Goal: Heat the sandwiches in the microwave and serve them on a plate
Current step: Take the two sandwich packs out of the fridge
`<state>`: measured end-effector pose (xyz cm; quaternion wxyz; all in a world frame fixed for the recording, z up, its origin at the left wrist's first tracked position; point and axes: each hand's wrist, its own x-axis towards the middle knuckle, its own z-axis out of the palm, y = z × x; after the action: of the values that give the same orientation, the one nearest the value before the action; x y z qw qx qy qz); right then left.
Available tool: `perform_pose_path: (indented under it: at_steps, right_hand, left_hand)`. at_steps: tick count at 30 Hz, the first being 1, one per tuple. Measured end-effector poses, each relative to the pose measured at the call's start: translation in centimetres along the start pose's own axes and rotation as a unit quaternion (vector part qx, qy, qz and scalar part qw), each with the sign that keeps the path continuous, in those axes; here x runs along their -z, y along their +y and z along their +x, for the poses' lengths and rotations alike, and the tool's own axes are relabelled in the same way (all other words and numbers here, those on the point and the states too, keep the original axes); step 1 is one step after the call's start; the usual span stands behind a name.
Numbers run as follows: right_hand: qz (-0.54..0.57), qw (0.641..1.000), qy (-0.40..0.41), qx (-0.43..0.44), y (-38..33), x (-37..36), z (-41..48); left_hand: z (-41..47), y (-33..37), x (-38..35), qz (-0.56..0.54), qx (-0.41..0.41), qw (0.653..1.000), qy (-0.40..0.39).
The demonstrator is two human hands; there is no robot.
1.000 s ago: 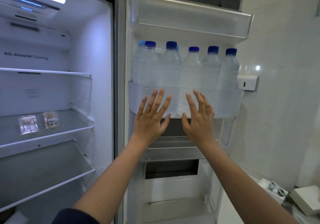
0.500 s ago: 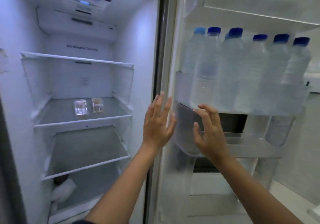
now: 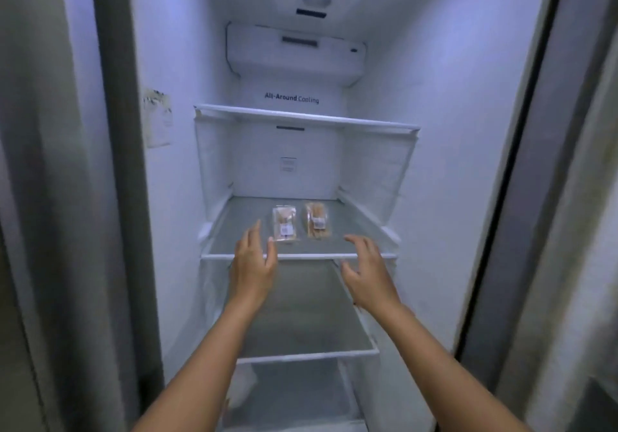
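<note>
Interior of an open white refrigerator [image 3: 434,130], seen from the front. Two sandwiches, each sealed in a clear plastic pack with a small white label, lie flat side by side on the middle glass shelf with white trim [image 3: 307,256], about midway between its near and far edges. The left sandwich pack [image 3: 285,224] and the right sandwich pack [image 3: 317,221] lie close together with a narrow gap between them.

The left hand [image 3: 254,264] is held over the near edge of this shelf, back upward, its fingers [image 3: 251,236] straight and close together and the thumb set apart. The thumb tip lies just beside the near left corner of the left sandwich pack; whether it touches cannot be told. The right hand [image 3: 368,271] is held to the right of the packs, apart from them, its fingers [image 3: 359,241] loosely curved and spread. Neither hand holds anything.

An upper glass shelf [image 3: 301,118] and a lower glass shelf [image 3: 301,353] lie above and below. On the far wall are the grey lettering "All-Around Cooling" [image 3: 291,98] and a white vent housing [image 3: 294,54]. A worn paper sticker [image 3: 158,117] is on the left wall.
</note>
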<state>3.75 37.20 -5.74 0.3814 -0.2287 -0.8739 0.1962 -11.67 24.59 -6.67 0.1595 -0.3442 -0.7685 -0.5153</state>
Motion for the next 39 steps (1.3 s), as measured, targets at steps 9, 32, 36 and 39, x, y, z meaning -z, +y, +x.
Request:
perform_pose_path:
  at_steps: [9,32,36,39]
  right_hand:
    - [0.068,0.977,-0.068,-0.191,6.1,-8.0,13.5]
    - [0.179,0.949,-0.111,-0.233,9.0,-10.2,18.5]
    - [0.361,0.878,-0.082,-0.303,8.3,-10.3,18.4]
    - [0.42,0.84,-0.075,-0.336,8.0,-10.4,18.5]
  left_hand:
    - [10.3,-7.1,-6.2,-0.014,0.138,0.981,-0.137]
    - [13.2,-5.0,-12.2,-0.245,0.245,0.931,-0.118]
    - [13.3,-5.7,-12.2,-0.327,0.277,0.895,-0.126]
    - [13.6,-6.2,-12.1,-0.351,0.288,0.88,-0.141]
